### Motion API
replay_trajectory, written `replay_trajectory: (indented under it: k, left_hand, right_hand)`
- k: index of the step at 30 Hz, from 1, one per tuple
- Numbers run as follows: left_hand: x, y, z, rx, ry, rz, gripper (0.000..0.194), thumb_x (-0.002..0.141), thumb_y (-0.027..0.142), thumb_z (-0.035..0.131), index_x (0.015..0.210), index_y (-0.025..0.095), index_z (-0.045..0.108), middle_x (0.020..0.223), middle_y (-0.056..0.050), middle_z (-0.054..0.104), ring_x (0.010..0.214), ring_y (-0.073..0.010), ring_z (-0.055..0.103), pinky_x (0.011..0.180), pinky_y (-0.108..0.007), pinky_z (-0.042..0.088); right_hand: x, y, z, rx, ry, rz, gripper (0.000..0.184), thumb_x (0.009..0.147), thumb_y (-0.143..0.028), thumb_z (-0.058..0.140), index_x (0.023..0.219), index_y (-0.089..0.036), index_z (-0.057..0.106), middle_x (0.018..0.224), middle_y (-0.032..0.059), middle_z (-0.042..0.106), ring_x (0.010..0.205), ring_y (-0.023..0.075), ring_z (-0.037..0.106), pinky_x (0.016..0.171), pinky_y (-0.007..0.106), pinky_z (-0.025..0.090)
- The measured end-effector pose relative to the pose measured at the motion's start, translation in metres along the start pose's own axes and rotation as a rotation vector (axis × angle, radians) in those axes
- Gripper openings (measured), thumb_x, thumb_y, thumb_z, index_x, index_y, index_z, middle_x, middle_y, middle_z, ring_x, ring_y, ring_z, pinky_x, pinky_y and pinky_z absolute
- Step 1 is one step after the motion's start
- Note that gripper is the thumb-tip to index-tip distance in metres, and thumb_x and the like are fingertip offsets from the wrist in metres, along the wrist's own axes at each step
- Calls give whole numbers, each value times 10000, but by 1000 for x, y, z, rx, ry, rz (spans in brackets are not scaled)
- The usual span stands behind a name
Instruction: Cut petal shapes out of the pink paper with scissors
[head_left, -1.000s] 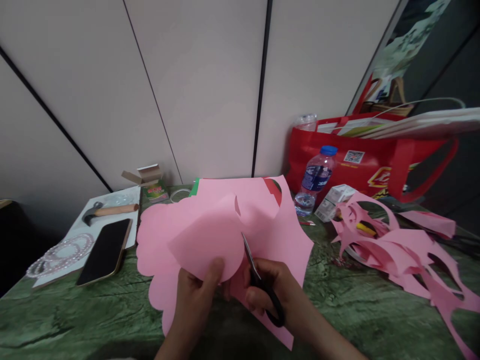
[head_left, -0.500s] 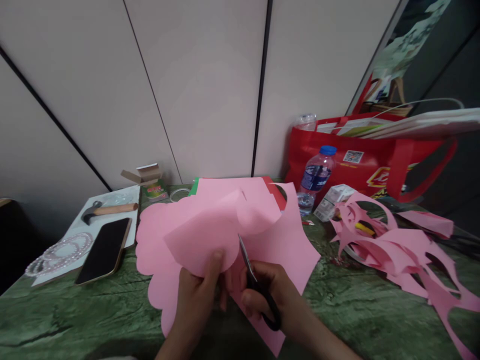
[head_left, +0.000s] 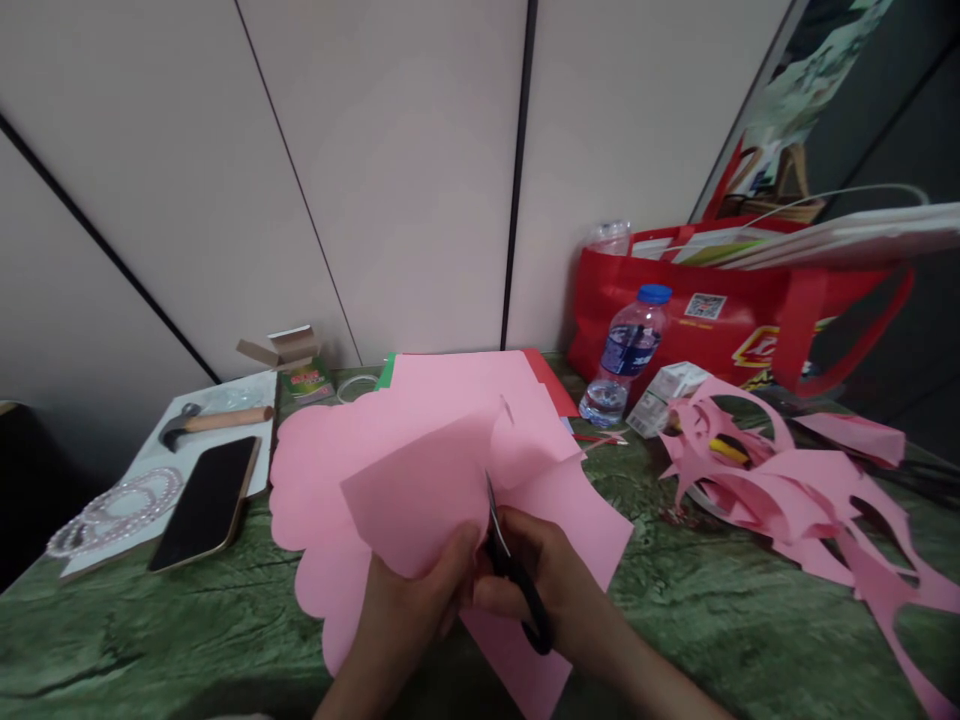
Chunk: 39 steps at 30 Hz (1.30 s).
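Observation:
My left hand [head_left: 409, 610] pinches the near edge of a pink paper sheet [head_left: 420, 490], thumb on top, holding it raised over the green table. My right hand [head_left: 555, 590] grips black-handled scissors [head_left: 514, 565], whose blades point up into the paper at its middle. The sheet curls up just past the blade tips. A larger pink sheet with a scalloped left edge [head_left: 307, 470] lies flat underneath.
Pink paper offcuts [head_left: 787, 490] lie heaped at the right. A water bottle [head_left: 628, 352], a small carton [head_left: 664, 395] and a red bag [head_left: 750, 320] stand behind them. At the left lie a phone [head_left: 206, 500], a hammer [head_left: 214, 422], beads [head_left: 112, 510] and a small open box [head_left: 296, 360].
The paper has turned in my left hand and its far flap has dropped lower. My hands have drawn closer together, with the scissors further into the sheet.

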<state>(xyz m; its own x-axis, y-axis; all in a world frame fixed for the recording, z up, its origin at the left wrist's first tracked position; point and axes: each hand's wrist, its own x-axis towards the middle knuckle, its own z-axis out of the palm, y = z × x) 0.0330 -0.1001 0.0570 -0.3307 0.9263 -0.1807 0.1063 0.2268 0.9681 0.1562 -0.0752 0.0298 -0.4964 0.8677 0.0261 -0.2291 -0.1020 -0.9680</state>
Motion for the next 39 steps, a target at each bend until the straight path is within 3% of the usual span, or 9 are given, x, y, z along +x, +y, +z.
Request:
replay_trajectory:
  k: [14,23,39]
  left_hand:
    - [-2,1,-1,51,-25,21,423,662,429,588,346,199,425,272,50,349,285,-73,324,361,-230,312]
    - [1,-4,-2,32,-40,23,443,673,429,598,345,194,416,280,49,345,277,-72,320,321,-218,238]
    - [9,-12,-7,-9,-133,123,448,715,421,575,363,176,444,294,37,367,279,-73,321,337,-219,227]
  right_hand:
    - [0,1,2,9,-8,-4,436,545,-498,760,694,-166,522,585,-50,427,525,99,351,484,227,283]
    - [0,-2,1,-6,-14,4,443,540,-537,741,656,-171,521,551,-52,424,503,96,334,458,221,274]
    - [1,4,1,72,-34,-3,343,588,-416,755,702,-177,537,583,-48,473,521,104,388,509,238,314]
